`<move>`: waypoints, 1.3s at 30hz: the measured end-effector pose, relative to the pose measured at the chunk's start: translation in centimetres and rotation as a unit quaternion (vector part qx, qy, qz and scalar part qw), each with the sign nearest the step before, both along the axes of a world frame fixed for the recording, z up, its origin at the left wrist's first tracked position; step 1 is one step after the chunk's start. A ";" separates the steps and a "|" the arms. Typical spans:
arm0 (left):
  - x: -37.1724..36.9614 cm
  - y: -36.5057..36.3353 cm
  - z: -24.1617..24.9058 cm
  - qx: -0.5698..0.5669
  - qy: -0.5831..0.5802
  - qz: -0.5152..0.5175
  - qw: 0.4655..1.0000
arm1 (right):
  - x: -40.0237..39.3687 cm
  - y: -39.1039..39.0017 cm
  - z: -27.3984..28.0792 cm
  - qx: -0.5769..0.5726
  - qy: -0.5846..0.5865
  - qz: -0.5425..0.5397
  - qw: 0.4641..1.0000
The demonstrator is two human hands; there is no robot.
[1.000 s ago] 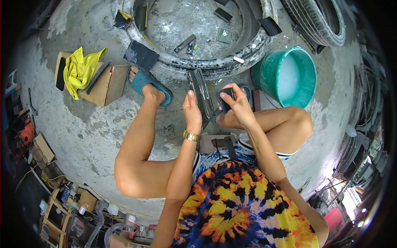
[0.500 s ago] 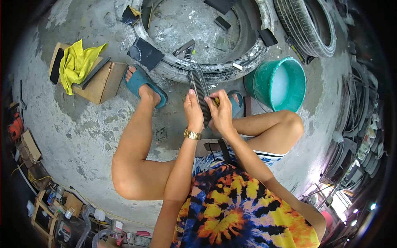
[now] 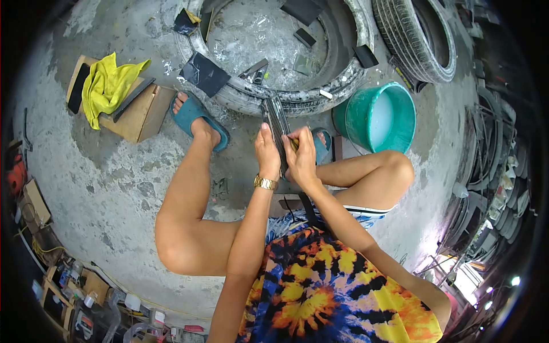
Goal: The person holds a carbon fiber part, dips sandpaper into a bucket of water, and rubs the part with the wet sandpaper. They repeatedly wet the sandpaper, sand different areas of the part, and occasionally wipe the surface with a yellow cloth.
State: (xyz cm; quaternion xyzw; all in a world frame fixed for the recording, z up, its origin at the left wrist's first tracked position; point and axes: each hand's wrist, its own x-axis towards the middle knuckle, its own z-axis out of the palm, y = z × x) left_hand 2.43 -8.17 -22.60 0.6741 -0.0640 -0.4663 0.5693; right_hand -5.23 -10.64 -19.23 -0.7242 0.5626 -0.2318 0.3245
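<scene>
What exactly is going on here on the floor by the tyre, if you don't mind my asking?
A person sits on the concrete floor, holding a long dark ribbed strip upright in the left hand. The right hand presses a small pad against its side. A teal bucket of milky liquid stands to the right, a worn tyre just ahead.

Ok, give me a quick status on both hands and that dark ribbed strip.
Left hand grips the dark ribbed strip, held upright. Right hand presses a small yellowish piece against the strip's edge. Teal bucket and tyre close by, not touching the strip.
</scene>
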 end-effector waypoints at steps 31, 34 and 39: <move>1.3 0.5 0.0 -0.006 0.137 -0.015 0.990 | -1.6 -6.6 5.6 0.233 0.101 0.261 0.932; 1.2 0.5 -0.5 -0.025 0.110 -0.014 0.994 | -1.7 -5.7 3.5 0.153 0.078 0.261 0.950; 1.2 0.5 -0.2 -0.009 0.083 -0.025 0.996 | -2.4 -4.0 3.6 0.082 0.073 0.257 0.960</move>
